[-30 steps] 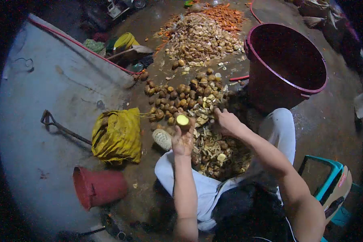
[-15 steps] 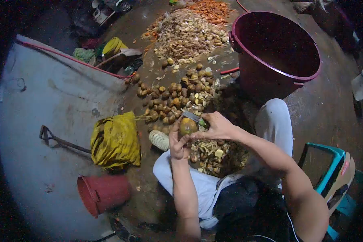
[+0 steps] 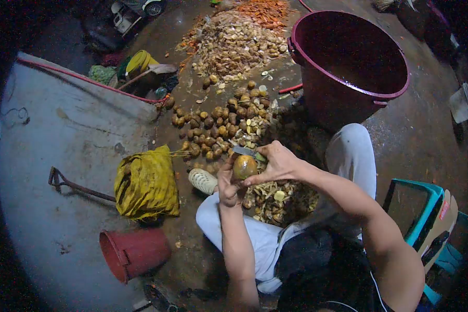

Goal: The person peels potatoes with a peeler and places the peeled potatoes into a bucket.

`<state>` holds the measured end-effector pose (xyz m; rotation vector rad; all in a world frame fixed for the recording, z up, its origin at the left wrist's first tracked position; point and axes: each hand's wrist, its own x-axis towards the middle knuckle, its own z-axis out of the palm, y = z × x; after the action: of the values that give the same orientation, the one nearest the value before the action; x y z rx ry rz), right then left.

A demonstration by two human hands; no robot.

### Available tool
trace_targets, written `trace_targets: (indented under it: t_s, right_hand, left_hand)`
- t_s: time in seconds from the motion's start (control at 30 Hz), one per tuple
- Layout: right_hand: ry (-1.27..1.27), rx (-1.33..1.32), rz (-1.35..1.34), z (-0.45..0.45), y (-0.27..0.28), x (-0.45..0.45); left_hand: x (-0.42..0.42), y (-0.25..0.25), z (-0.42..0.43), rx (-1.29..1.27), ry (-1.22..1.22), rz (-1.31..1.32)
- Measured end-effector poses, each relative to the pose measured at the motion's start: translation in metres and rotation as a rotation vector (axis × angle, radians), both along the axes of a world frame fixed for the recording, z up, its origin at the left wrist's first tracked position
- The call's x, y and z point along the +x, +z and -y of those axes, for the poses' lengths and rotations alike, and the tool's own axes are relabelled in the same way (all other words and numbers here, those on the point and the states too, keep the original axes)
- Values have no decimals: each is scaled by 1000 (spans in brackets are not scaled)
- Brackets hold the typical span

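My left hand (image 3: 228, 188) cups a round, yellow-brown root vegetable (image 3: 245, 167), its skin shiny and wet-looking. In my right hand (image 3: 280, 164) is a knife (image 3: 243, 151) with a grey blade and what looks like a green handle, mostly covered by my fingers. The blade lies across the far side of the vegetable; whether it cuts in cannot be seen. My right thumb reaches to the vegetable's near side. Below my hands, between my legs, lies a heap of pale peelings and cut pieces (image 3: 275, 204). Several unpeeled brown vegetables (image 3: 213, 127) are spread on the floor ahead.
A large maroon tub (image 3: 327, 93) stands front right. Farther off are a pale peelings pile (image 3: 234, 47) and orange peelings (image 3: 262, 13). On the left are a yellow sack (image 3: 146, 184), a long-handled tool (image 3: 80, 186) and a red bucket (image 3: 140, 252). A teal-framed object (image 3: 426, 192) sits right.
My right thumb has shifted slightly lower along the vegetable, which shows more of its face. The view has moved a little. Both hands keep their hold.
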<state>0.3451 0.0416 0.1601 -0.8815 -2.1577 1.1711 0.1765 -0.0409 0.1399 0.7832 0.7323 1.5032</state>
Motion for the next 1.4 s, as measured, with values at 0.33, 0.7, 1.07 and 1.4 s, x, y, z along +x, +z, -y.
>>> trace_targets:
  t_s: [0.33,0.7,1.07,1.4]
  right_hand:
    - [-68,194,98,9,-5,-7]
    - [-36,352,171,14,-13,-14]
    - [26,37,62,0,-7,-7]
    - [36,72,37,3,-11,-9]
  left_hand:
    - [-7,-3,4,27,50,-25]
    - [-2,-12,2,123,158,-2]
    - [-4,-1,1,67,53,66]
    - [-4,-7,5,86,65,0]
